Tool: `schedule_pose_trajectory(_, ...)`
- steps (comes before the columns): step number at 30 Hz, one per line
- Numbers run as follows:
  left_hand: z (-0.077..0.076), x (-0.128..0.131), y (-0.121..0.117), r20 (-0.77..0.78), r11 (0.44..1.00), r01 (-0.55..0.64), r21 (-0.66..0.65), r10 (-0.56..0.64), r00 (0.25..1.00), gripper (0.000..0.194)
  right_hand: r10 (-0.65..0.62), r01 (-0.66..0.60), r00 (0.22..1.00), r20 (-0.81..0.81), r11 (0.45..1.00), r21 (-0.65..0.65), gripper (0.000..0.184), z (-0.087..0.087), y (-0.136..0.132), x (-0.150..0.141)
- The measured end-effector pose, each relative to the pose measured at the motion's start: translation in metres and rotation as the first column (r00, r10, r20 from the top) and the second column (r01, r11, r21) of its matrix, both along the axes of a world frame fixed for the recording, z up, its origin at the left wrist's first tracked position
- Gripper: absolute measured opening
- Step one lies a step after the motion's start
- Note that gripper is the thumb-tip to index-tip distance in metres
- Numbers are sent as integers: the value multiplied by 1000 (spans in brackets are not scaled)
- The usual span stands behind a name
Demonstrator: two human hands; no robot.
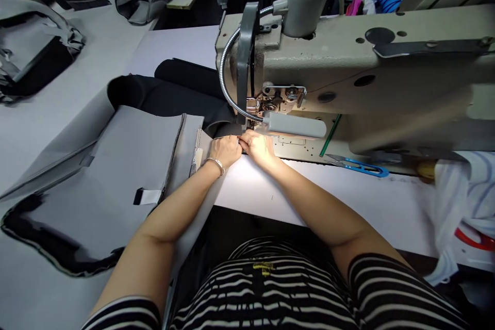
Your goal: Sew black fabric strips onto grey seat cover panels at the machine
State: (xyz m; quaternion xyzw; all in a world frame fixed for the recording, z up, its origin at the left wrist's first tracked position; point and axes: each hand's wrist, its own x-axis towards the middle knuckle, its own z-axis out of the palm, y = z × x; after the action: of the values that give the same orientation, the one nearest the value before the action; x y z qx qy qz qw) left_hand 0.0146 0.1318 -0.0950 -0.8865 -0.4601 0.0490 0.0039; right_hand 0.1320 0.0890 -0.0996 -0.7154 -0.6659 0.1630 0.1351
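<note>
Both my hands meet at the needle area of a sewing machine [328,62], under its lamp. My left hand [227,150], with a bracelet at the wrist, is closed on the edge of a grey and black fabric piece [139,139]. Close beside it, my right hand [257,147] has its fingers pinched together at the same edge, just in front of the presser foot. Whatever lies between the right fingertips is hidden. The fabric spreads over the table to my left, its black side rolled up behind the left hand.
Blue thread snips [358,166] and a green stick [330,135] lie right of my hands. Striped cloth [460,201] and red-handled scissors [475,240] are at the far right. More fabric pieces [31,51] lie at the left. A lamp head [296,125] hangs low over the machine bed.
</note>
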Motion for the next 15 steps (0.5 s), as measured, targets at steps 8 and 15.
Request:
schedule_pose_trajectory(8, 30, -19, 32, 71, 774, 616, 146, -629, 774, 25, 25, -18, 994, 108, 998, -68, 31, 1, 1, -3)
schedule_pose_trajectory(15, 14, -28, 41, 106, 784, 586, 204, -613, 783, 27, 17, -10, 981, 193, 999, -37, 33, -2, 1, -4)
